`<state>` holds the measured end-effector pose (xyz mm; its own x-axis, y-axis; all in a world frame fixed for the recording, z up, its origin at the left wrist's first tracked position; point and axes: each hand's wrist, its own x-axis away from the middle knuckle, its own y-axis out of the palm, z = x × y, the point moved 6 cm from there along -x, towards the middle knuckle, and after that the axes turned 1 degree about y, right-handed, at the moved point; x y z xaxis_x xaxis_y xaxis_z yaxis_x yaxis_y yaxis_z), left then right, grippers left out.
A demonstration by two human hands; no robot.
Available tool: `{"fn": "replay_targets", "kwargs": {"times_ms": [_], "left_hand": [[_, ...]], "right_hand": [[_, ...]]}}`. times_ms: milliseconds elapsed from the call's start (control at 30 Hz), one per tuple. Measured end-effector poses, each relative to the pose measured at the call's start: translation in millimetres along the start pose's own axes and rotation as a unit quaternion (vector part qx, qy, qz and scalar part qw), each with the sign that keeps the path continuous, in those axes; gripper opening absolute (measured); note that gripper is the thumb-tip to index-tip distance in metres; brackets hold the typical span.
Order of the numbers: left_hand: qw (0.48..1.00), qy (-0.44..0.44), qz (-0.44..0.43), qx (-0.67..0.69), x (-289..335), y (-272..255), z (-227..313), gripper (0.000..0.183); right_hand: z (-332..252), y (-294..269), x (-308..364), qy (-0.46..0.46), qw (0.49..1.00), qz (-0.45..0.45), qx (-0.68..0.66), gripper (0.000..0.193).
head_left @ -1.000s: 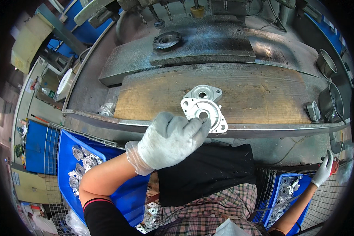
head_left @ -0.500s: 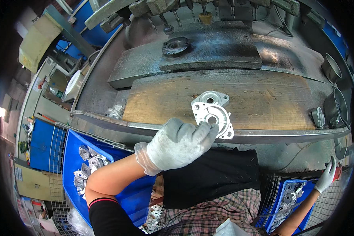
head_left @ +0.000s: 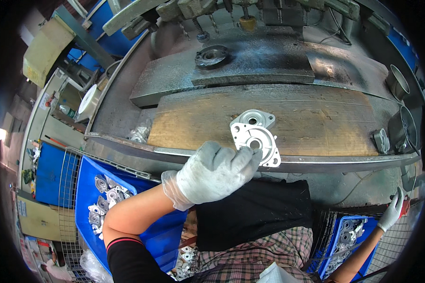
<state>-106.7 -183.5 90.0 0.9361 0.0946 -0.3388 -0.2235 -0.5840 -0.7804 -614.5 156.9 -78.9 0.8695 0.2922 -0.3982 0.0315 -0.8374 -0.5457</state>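
My left hand, in a pale grey work glove, is closed on a silver cast-metal flange, fingertips at its central hole. The flange is held over the front edge of the bench. Behind it a second metal flange lies on the wooden board, partly covered by the first in this view. Far out to the right, my gloved right hand is closed around a red object, mostly hidden by the hand and blurred, so its kind cannot be made out.
Drill spindles hang above a steel plate bearing a dark round fixture. Metal cups stand at the bench's right end, beside a small cast part. Blue bins with cast parts sit left and right below.
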Motion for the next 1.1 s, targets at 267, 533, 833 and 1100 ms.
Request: {"fn": "replay_targets", "kwargs": {"times_ms": [267, 533, 833, 1100], "left_hand": [[1.0, -0.014, -0.007, 0.018, 1, 3, -3, 0.042], [0.999, -0.022, -0.007, 0.045, 2, 6, -6, 0.043], [0.997, -0.032, -0.024, 0.064, 2, 7, -10, 0.043], [0.997, -0.04, -0.016, 0.067, 2, 11, -12, 0.04]], "right_hand": [[-19, 1, 4, -0.009, 1.0, 0.008, 0.02, 0.031], [-24, 3, 6, -0.015, 1.0, 0.02, 0.012, 0.03], [-26, 0, 6, 0.0, 1.0, 0.009, 0.027, 0.03], [-23, 1, 4, -0.005, 1.0, 0.012, 0.027, 0.03]]}}
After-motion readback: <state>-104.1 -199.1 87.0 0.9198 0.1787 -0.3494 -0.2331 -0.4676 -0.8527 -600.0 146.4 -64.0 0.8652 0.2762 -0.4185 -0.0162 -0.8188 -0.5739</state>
